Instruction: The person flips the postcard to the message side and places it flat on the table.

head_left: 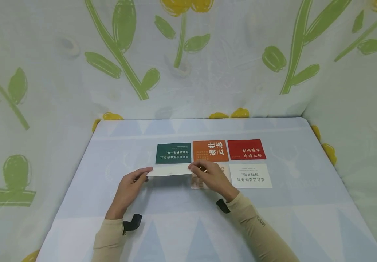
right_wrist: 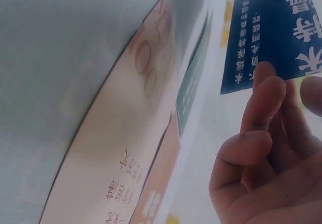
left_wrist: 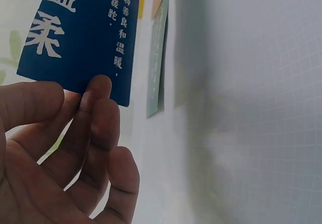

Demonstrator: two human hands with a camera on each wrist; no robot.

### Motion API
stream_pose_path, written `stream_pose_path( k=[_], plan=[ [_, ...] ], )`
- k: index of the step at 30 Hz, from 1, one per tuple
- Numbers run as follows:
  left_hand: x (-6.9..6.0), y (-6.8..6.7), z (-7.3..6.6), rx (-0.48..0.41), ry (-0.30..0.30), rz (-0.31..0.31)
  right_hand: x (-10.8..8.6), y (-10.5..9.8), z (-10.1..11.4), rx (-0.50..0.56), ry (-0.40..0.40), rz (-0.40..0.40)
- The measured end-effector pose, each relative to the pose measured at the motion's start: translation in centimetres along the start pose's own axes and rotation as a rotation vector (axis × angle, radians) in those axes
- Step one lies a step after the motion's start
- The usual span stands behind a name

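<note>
The left hand (head_left: 127, 193) and right hand (head_left: 215, 178) pinched a cream card (head_left: 169, 170) by opposite ends above the table (head_left: 175, 207). Toward the far edge, a green card (head_left: 173, 153), orange card (head_left: 204, 154) and red card (head_left: 246, 149) formed a row; a beige card (head_left: 199, 183) and white card (head_left: 250, 175) lay before it.

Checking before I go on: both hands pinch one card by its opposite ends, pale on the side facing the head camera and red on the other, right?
Not quite: the held card is dark blue on its other side, not red, as the left wrist view shows. The left hand and right hand pinch opposite ends, and the side facing the head camera is pale.
</note>
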State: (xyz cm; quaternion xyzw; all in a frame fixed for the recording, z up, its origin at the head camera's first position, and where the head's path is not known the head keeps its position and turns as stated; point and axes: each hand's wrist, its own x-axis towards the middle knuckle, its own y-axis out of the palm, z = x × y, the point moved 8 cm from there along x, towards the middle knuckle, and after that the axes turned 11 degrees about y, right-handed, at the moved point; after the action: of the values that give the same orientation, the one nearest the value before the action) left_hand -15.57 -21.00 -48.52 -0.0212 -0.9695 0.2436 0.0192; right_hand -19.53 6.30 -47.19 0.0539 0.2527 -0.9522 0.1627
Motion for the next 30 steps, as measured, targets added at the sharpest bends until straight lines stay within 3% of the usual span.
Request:
stream_pose_path(
  k=[9,13,24,30],
  plan=[
    [-0.4,0.3,0.8,-0.05,-0.053,0.022,-0.2,0.1,-0.3,0.003,-0.013,0.025],
    [-0.5,0.4,1.0,-0.043,-0.037,0.034,-0.3,0.4,-0.4,-0.003,-0.017,0.058],
    [-0.7,0.6,0.5,0.211,0.073,0.012,-0.2,1.9,-0.7,-0.117,-0.017,0.118],
    [-0.5,1.0,-0.2,0.4,0.179,0.017,-0.3,2.9,0.0,-0.291,-0.071,0.103]
  ],
)
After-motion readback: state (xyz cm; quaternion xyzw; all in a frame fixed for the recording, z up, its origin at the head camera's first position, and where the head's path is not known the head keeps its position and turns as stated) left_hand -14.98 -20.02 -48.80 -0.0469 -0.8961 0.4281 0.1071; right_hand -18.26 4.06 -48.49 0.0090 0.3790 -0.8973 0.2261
